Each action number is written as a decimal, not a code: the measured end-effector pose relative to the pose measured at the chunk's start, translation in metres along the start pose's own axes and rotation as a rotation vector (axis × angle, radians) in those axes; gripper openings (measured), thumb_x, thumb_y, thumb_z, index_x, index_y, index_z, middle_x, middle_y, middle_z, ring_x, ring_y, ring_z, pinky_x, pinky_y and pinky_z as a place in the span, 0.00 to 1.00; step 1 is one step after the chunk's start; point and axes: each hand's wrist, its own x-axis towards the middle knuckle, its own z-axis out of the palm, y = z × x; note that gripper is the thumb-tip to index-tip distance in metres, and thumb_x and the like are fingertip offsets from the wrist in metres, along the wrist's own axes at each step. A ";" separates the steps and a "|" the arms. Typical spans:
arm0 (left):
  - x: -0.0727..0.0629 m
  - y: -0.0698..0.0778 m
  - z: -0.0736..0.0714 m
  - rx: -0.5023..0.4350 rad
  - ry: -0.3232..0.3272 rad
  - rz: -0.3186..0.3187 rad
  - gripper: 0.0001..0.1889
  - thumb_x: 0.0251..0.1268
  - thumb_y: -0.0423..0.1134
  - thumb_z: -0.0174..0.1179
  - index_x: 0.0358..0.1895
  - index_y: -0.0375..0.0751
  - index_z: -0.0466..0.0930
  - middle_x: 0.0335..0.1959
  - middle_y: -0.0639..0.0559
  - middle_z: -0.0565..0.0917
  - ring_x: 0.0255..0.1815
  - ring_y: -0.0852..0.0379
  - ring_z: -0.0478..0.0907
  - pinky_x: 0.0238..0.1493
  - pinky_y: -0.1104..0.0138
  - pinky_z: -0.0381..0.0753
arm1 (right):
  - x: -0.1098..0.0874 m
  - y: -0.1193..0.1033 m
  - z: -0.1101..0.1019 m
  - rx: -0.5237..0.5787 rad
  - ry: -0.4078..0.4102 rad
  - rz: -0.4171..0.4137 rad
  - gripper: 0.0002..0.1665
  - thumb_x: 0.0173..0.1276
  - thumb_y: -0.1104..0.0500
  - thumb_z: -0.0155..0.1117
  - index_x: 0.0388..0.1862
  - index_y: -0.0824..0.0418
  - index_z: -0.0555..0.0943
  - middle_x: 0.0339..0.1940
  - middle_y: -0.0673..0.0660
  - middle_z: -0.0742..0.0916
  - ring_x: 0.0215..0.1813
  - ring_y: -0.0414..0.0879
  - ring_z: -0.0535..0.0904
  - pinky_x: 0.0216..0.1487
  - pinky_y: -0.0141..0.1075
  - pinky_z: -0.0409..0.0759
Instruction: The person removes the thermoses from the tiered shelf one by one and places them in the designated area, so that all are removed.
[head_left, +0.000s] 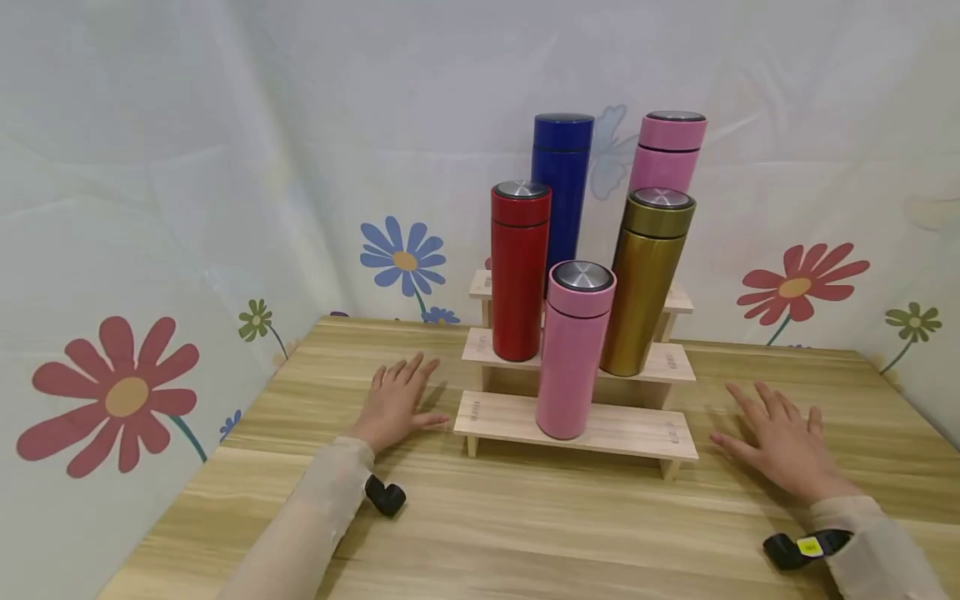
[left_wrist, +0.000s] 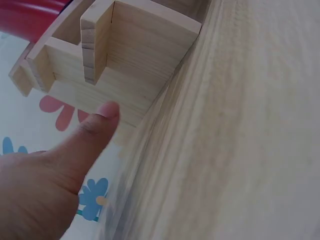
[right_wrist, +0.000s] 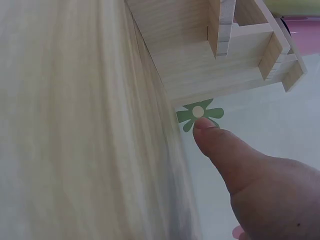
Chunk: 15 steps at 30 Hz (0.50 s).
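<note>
A three-step wooden stand carries several thermos bottles. On the lowest step stands a pink bottle with a silver-topped lid. The middle step bears a red bottle on the left and a gold bottle on the right. Behind them, at the top, are a blue bottle and another pink bottle, their lower parts hidden. Left of the stand lies my left hand, fingers spread and holding nothing. My right hand is spread the same way to the stand's right, its thumb towards the stand.
The wood-grain table extends on both sides of the stand. A pale cloth backdrop with printed flowers hangs behind and at the sides. Black wrist cameras are strapped to both wrists, over light sleeves.
</note>
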 end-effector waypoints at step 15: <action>0.007 0.009 -0.008 -0.388 -0.024 -0.104 0.43 0.58 0.59 0.64 0.72 0.43 0.59 0.61 0.38 0.76 0.49 0.46 0.77 0.53 0.51 0.76 | 0.003 -0.002 -0.004 0.061 0.094 -0.032 0.47 0.65 0.41 0.63 0.73 0.62 0.56 0.65 0.82 0.64 0.61 0.80 0.60 0.56 0.75 0.58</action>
